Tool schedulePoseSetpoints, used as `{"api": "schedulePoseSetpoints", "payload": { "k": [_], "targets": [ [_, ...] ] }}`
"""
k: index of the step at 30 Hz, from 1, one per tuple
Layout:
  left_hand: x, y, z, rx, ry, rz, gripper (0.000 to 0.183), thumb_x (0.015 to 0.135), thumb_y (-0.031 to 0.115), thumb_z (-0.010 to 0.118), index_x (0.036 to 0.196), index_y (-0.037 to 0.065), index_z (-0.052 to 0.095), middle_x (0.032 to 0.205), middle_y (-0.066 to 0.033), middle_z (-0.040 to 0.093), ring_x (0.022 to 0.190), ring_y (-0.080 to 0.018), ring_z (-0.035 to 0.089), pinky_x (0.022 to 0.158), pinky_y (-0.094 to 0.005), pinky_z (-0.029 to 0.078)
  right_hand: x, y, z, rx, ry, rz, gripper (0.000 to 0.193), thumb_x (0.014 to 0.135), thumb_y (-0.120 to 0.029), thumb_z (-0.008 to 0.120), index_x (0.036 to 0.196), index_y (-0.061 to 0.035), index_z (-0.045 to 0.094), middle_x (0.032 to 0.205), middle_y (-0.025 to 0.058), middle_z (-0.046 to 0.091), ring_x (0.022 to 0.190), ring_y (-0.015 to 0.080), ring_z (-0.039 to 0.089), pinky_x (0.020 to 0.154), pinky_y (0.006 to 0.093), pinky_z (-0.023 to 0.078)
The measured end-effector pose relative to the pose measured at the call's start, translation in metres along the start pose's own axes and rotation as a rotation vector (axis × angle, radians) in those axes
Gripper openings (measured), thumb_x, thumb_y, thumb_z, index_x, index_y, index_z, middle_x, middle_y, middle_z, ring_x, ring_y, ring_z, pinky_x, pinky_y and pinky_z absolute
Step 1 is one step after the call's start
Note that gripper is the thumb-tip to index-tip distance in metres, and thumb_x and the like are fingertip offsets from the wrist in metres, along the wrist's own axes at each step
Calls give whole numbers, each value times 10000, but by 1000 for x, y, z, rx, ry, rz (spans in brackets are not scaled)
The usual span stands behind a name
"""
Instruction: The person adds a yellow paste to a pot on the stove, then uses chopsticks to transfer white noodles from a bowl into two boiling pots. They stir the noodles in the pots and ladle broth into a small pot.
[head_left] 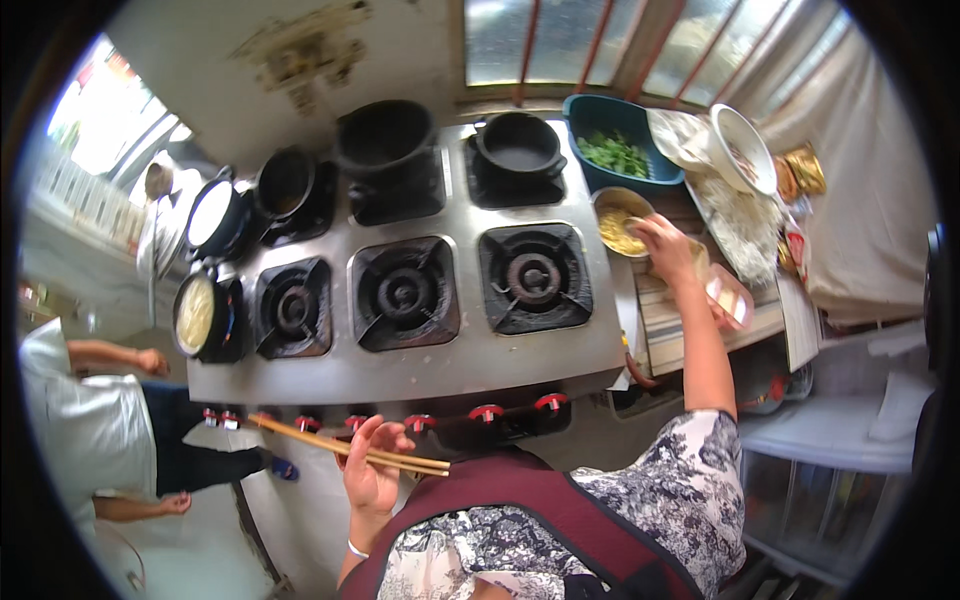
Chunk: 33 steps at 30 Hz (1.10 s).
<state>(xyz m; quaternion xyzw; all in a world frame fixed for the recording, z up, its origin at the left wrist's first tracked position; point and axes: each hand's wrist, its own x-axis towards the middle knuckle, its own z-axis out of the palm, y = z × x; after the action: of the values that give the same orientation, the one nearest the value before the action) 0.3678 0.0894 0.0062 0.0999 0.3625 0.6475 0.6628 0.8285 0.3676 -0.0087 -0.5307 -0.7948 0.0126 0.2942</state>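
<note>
My left hand [369, 478] is closed around a pair of long wooden chopsticks [300, 433], held in front of the stove's knobs. Off to the right, my right hand [668, 248] reaches to the rim of a round bowl [597, 205] with yellow food [618, 232] in it. Its fingers are drawn together at the bowl's right side, and what they hold is too small to make out. Beside my right wrist sits a pink-edged clear plastic container [741, 312] with pale pieces inside.
The steel stove [440, 375] bears several burners and dark pots. At the left, one pot holds pale yellow food [195, 315]. A teal basin [660, 172] with green leaves and a white bowl [722, 130] stand at the back right. Another person [100, 420] stands at the left.
</note>
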Motion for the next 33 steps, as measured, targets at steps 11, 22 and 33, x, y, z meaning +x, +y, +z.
{"api": "schedulePoseSetpoints", "payload": {
  "k": [11, 22, 33],
  "targets": [
    [-41, 28, -50, -73, 9, 62, 350, 934, 271, 437, 1158, 24, 544, 1024, -161, 609, 864, -233, 575, 831, -389, 464, -38, -93, -9, -145, 357, -54, 95, 856, -10, 527, 916, -8, 601, 994, 168, 576, 912, 326, 583, 794, 394, 476],
    [-113, 104, -177, -159, -9, 96, 371, 936, 261, 431, 1170, -14, 519, 1018, -163, 607, 865, -228, 575, 825, -368, 469, 40, -341, 52, 1156, 227, 284, 165, 952, -127, 417, 954, 20, 490, 863, 138, 592, 785, 257, 652, 723, 337, 546],
    [-157, 152, -249, -244, 89, 188, 362, 945, 266, 415, 1158, -3, 529, 987, -157, 615, 843, -235, 583, 822, -375, 473, 89, -507, 118, 1376, -142, 193, 159, 936, -117, 414, 979, 2, 510, 860, 180, 626, 816, 292, 664, 757, 377, 550]
  ]
}}
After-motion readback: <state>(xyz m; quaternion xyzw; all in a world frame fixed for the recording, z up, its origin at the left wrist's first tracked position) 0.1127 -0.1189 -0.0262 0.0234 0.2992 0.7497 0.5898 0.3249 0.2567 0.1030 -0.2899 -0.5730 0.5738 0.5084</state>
